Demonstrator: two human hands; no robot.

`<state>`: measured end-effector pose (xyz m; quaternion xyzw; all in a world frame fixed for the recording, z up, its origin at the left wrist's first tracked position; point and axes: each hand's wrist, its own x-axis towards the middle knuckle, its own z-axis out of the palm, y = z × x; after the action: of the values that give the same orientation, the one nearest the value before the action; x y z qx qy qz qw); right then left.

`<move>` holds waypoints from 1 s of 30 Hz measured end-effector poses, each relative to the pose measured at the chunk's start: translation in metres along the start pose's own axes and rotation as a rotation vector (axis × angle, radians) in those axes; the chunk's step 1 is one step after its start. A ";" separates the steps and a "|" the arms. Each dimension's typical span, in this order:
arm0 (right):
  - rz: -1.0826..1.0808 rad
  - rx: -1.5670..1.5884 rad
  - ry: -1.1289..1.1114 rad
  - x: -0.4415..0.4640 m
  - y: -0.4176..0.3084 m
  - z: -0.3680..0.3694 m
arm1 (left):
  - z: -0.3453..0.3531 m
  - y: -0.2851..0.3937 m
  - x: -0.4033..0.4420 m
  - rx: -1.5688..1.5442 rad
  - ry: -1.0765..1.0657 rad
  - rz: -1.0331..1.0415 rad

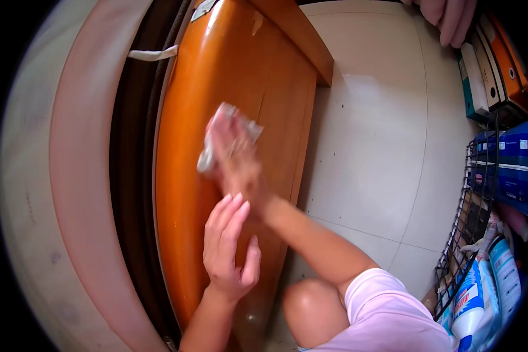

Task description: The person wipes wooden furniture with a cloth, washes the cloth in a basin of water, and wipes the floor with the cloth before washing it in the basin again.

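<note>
My right hand (236,155), blurred by motion, presses a crumpled white wipe (206,161) flat against an orange-brown wooden bed panel (185,234). Parts of the wipe stick out around the fingers; the rest is hidden under the palm. Just below the right wrist is my left hand (229,252), with its fingers apart and nothing in it. Its fingertips come close to the right wrist in view; whether they touch it or the panel I cannot tell.
A pale mattress (88,146) lies left of the panel, with a white strap (152,54) across the dark gap. At right are light floor tiles (369,146), a black wire basket (466,205) with bottles and packs, and ring binders (490,76). My bent knee (314,311) is beside the panel.
</note>
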<state>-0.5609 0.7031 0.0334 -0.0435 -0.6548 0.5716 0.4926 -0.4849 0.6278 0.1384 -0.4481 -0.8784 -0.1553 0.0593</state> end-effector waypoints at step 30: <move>0.079 -0.005 0.237 0.119 0.057 0.003 | -0.011 0.000 0.038 -0.147 -0.043 -0.136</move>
<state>-0.6527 0.7944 0.0602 -0.1377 -0.5912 0.5797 0.5436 -0.5080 0.6539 0.1581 -0.3937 -0.8941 -0.2133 -0.0033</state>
